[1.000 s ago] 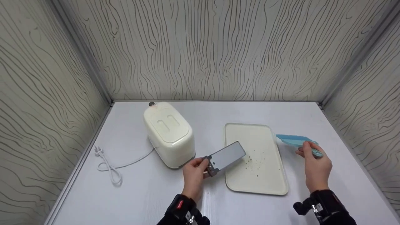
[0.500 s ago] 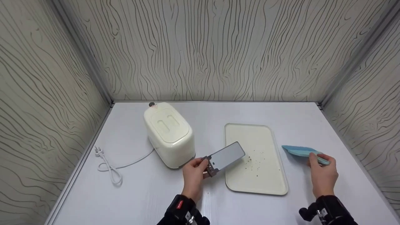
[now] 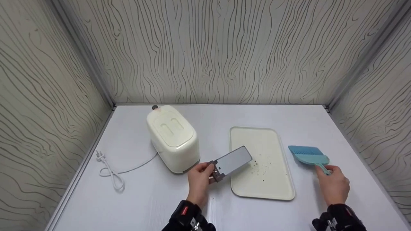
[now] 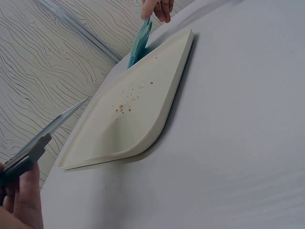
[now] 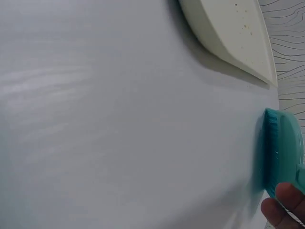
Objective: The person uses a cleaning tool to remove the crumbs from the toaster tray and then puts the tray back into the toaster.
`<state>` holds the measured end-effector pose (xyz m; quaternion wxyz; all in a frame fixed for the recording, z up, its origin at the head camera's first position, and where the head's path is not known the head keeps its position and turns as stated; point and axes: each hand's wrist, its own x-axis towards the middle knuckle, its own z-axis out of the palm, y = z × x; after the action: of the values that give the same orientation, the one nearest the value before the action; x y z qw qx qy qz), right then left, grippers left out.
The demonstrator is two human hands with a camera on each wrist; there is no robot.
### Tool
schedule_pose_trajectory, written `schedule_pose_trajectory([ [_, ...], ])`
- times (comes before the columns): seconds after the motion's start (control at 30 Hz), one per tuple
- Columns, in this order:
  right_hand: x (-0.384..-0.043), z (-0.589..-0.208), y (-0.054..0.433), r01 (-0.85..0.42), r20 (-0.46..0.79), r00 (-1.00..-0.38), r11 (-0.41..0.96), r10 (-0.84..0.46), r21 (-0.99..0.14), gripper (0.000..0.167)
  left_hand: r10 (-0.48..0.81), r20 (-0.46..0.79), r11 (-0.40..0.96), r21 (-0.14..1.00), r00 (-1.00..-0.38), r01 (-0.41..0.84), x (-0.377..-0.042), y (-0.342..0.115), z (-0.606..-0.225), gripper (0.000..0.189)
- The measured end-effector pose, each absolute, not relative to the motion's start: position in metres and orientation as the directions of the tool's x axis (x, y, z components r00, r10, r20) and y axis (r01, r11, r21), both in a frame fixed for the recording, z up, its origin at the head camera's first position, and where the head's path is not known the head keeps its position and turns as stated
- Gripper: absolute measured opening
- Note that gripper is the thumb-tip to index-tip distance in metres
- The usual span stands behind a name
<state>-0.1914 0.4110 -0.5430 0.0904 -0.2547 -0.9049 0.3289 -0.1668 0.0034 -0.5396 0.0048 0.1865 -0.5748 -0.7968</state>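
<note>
My left hand (image 3: 199, 181) pinches the dark end of a flat grey metal crumb tray (image 3: 233, 160), whose far end hangs over the left edge of a cream serving tray (image 3: 276, 186). Brown crumbs (image 3: 257, 165) lie scattered on the cream tray, several of them near the metal end. In the left wrist view the crumb tray (image 4: 50, 129) shows edge-on, raised above the table. To the right of the cream tray, my right hand (image 3: 334, 186) grips the short handle of a turquoise brush (image 3: 310, 155). Its bristles (image 5: 271, 143) point away from the hand, low over the table.
A cream toaster (image 3: 175, 141) with a closed lid stands left of the trays. Its white cord (image 3: 138, 166) runs left to a loose plug (image 3: 100, 156). Wood-patterned panels (image 3: 205, 51) enclose the white table (image 3: 144, 205) at the back and sides.
My right hand has moved right and toward me, turning the brush from nearly edge-on so its broad side shows. My left hand and the crumb tray have stayed in place.
</note>
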Motion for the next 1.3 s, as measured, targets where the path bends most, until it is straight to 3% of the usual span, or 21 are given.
schedule_pose_trajectory([
  [0.2, -0.194, -0.550, 0.416, 0.408, -0.010, -0.885, 0.763, 0.466, -0.502, 0.050, -0.217, -0.286, -0.351, 0.915, -0.933, -0.199, -0.167, 0.003, -0.541, 0.018],
  [0.4, -0.195, -0.558, 0.419, 0.411, -0.022, -0.893, 0.795, 0.449, -0.446, 0.044, -0.217, -0.273, -0.350, 0.918, -0.937, -0.187, -0.166, 0.003, -0.542, 0.018],
  [0.8, -0.195, -0.568, 0.421, 0.404, -0.045, -0.903, 0.809, 0.427, -0.428, 0.032, -0.209, -0.275, -0.354, 0.916, -0.939, -0.189, -0.166, 0.002, -0.540, 0.018],
  [1.3, -0.195, -0.569, 0.425, 0.387, -0.063, -0.915, 0.819, 0.399, -0.424, 0.041, -0.204, -0.300, -0.359, 0.908, -0.932, -0.213, -0.166, 0.003, -0.539, 0.020],
])
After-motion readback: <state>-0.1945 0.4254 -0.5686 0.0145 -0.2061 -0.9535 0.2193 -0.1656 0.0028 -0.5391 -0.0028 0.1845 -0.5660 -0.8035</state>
